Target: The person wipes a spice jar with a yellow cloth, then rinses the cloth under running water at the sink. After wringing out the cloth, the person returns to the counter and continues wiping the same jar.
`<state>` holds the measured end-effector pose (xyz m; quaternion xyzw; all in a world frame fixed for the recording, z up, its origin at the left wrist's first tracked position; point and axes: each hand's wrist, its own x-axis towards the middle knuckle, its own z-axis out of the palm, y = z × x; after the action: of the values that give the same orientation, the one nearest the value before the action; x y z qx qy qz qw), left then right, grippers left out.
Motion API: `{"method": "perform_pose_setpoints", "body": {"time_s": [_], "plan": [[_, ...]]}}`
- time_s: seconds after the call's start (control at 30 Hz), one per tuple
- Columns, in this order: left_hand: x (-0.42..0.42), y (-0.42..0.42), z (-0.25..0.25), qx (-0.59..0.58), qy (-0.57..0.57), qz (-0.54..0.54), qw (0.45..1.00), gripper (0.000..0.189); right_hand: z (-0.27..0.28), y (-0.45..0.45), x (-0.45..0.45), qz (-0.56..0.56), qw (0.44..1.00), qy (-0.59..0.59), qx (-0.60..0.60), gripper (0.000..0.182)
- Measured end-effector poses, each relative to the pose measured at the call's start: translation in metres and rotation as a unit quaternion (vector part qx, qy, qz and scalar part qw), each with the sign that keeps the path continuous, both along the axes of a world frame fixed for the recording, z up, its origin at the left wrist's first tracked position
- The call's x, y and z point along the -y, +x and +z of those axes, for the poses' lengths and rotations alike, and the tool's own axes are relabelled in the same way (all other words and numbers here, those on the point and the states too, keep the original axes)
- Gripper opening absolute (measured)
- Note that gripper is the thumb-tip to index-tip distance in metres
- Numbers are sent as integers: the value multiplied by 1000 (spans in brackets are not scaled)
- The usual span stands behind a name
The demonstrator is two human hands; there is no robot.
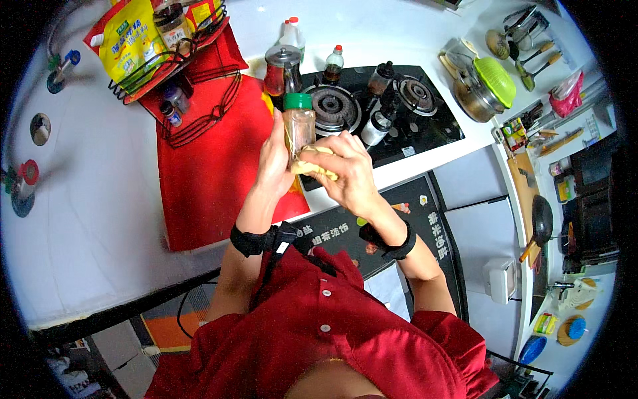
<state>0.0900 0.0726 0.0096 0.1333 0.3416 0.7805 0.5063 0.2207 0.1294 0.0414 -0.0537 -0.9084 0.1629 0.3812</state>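
My left hand grips a clear spice jar with a green lid, holding it upright above the counter's front edge. A folded yellow cloth is pressed against the lower part of the jar by my right hand. The cloth and fingers hide the base of the jar. Behind the jar is a black gas stove with two burners. Several bottles stand on it, among them a silver-based grinder-like bottle and a dark-topped bottle.
A red mat covers the counter at left. On it stands a black wire rack with small jars and a yellow seasoning bag. A metal oil pot is behind the jar. At right sits a steel pot with a green basket.
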Motion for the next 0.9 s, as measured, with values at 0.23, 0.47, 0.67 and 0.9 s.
{"method": "perform_pose_setpoints", "body": {"time_s": [0.23,0.47,0.67,0.9], "plan": [[2,5,4,30,27,31,999,48,5,-19,-11,-44,994,36,-94,21],[9,9,-4,-23,75,-33,996,50,10,-20,-19,-58,992,50,-99,21],[7,0,-2,-55,71,-19,996,51,-9,-3,5,-22,998,7,-63,30],[8,13,4,-27,46,-9,999,48,0,-12,-7,-60,992,25,-111,25]]}}
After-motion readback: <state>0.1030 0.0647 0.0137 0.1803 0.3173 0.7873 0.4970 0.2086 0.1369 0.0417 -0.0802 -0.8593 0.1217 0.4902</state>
